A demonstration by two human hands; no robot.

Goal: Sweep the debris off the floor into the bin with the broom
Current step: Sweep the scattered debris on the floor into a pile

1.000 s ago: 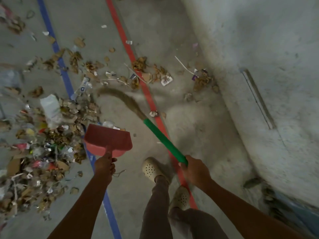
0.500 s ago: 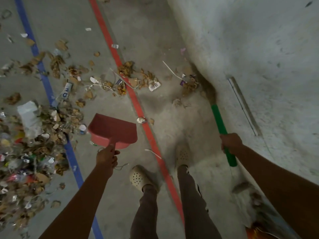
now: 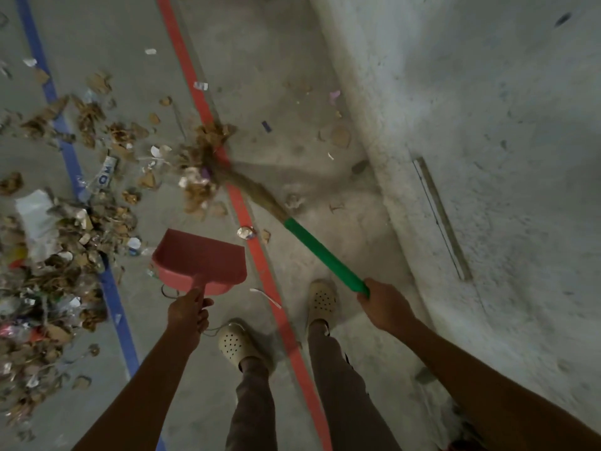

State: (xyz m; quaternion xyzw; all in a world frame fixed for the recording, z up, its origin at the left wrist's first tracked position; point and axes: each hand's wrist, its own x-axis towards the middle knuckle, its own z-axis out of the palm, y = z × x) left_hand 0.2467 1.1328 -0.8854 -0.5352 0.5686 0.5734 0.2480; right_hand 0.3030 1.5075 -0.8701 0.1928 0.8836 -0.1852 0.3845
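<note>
- Sweeping looks partly done; the broom (image 3: pixel 325 255) has its bristles across the red line (image 3: pixel 182 60), against a clump of debris (image 3: pixel 201 167) well out from the floor (image 3: pixel 260 60) edge at the wall (image 3: pixel 487 125)
- a large heap (image 3: pixel 48 255) lies beyond the blue line (image 3: pixel 39 70); loose scraps remain between the lines and near the wall edge; nothing shows inside the dustpan (image 3: pixel 201 258)
- the right hand (image 3: pixel 382 304) grasps the green handle's end; the left hand (image 3: pixel 188 315) grips the dustpan's handle
- the bin is out of view; the heap is cut off at the left; the blurred bristle tips merge with the clump; the pan is perhaps held just off the floor
</note>
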